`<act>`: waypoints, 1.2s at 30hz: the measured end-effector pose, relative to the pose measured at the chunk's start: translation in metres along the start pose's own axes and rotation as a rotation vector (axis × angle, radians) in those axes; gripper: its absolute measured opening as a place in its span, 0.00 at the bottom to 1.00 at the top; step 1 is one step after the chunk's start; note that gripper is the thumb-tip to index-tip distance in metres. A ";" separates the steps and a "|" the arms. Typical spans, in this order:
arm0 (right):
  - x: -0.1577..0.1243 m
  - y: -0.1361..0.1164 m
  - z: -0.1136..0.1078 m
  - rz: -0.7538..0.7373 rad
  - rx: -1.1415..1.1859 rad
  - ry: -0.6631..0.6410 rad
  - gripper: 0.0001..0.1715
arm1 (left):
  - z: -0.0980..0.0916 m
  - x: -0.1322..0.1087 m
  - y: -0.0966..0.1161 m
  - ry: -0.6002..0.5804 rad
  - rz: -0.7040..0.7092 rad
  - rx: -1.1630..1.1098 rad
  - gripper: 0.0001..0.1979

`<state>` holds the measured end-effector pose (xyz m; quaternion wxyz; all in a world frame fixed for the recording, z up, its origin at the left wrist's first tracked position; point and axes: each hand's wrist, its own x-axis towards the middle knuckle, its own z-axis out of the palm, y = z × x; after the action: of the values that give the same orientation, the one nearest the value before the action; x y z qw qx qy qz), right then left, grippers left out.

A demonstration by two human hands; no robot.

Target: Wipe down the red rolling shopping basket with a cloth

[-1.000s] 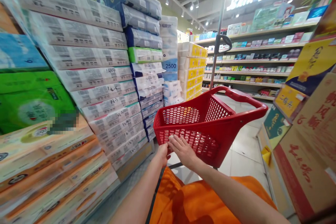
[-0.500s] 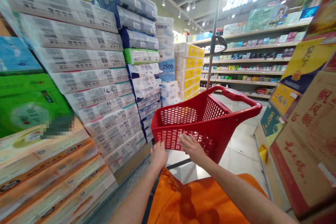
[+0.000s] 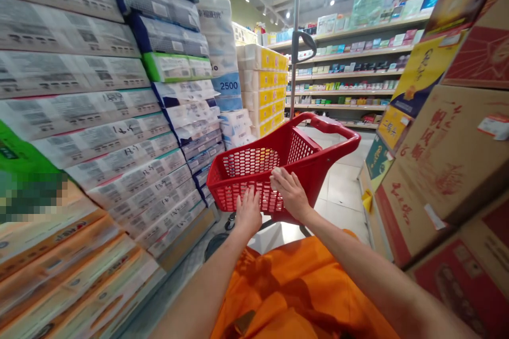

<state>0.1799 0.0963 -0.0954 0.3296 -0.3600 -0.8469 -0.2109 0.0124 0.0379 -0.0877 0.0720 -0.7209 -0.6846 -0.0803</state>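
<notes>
A red shopping cart (image 3: 258, 175) stood on the pale tiled floor (image 3: 344, 188) just ahead, its handle to the right. The left hand (image 3: 249, 213) and right hand (image 3: 292, 192) were raised before its near side, each grip loose, fingers extended; contact could not be told. Wrapped paper packs (image 3: 131, 151) rose on the left, cardboard cartons (image 3: 457, 169) on the right.

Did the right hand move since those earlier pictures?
Yes. Measured against the tall white-and-blue pack marked 2500, the right hand has shifted rightward and upward in the head view.
</notes>
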 end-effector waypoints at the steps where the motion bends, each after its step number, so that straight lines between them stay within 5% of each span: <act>1: 0.003 0.004 -0.003 0.030 -0.012 -0.001 0.27 | -0.001 0.002 0.004 0.014 0.014 -0.003 0.31; 6: -0.028 0.021 0.001 0.015 -0.010 -0.192 0.24 | -0.006 0.009 0.020 0.046 0.110 -0.022 0.31; 12: -0.010 0.043 -0.024 0.112 -0.100 0.064 0.27 | -0.013 0.020 0.037 0.104 0.144 -0.014 0.31; 19: -0.046 0.056 -0.008 0.054 -0.113 -0.054 0.25 | -0.021 0.025 0.053 0.104 0.234 0.000 0.32; 23: -0.025 0.084 -0.032 0.182 -0.166 0.169 0.26 | -0.026 0.035 0.055 0.097 0.197 0.000 0.34; 27: -0.006 0.109 -0.043 0.359 -0.198 0.199 0.29 | -0.033 0.049 0.050 0.112 0.087 -0.005 0.34; 32: -0.043 0.104 -0.014 0.267 -0.134 -0.028 0.31 | -0.038 0.063 0.025 0.043 -0.062 -0.021 0.35; 36: -0.007 0.127 -0.034 0.322 -0.148 0.136 0.32 | -0.042 0.071 0.005 -0.062 -0.181 -0.076 0.35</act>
<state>0.2925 0.1557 -0.0621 0.3880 -0.4993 -0.7363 -0.2410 0.0200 0.0978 -0.0313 0.0156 -0.6603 -0.7454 -0.0902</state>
